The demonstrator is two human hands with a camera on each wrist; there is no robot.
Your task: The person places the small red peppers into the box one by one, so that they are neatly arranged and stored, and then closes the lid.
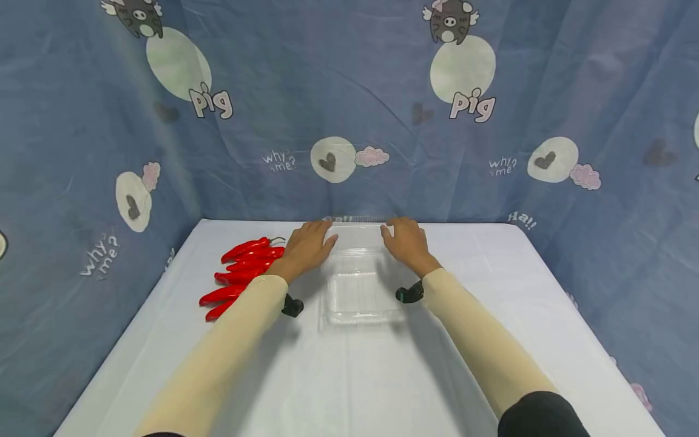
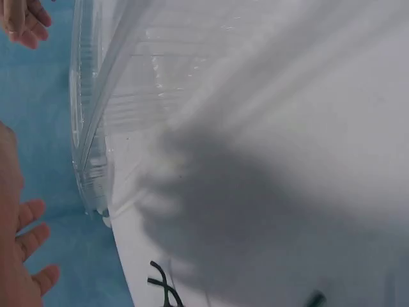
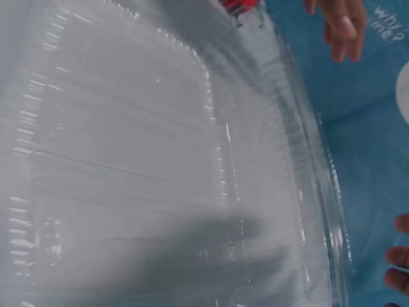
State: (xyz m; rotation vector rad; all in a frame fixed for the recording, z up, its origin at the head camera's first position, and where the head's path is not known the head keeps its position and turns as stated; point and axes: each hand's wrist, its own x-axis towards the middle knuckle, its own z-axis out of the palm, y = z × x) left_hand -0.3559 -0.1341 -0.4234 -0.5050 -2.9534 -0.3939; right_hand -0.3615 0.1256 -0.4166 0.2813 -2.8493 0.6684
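Note:
A clear plastic clamshell box [image 1: 355, 297] sits on the white table with its lid [image 1: 357, 235] raised at the far side. My left hand [image 1: 308, 247] is by the lid's left corner, and my right hand [image 1: 408, 244] is by the right corner. The fingers of both hands are spread and hold nothing. In the left wrist view the fingers [image 2: 32, 243] stand apart from the box wall. Fingertips [image 3: 397, 256] of the right hand show past the lid edge in the right wrist view. Through the box I see ribbed, transparent walls.
Several red chili peppers [image 1: 235, 276] lie in a row left of the box, partly behind my left forearm. The white table [image 1: 338, 382] ends at a blue printed cloth [image 1: 355, 91] hanging behind it and at both sides.

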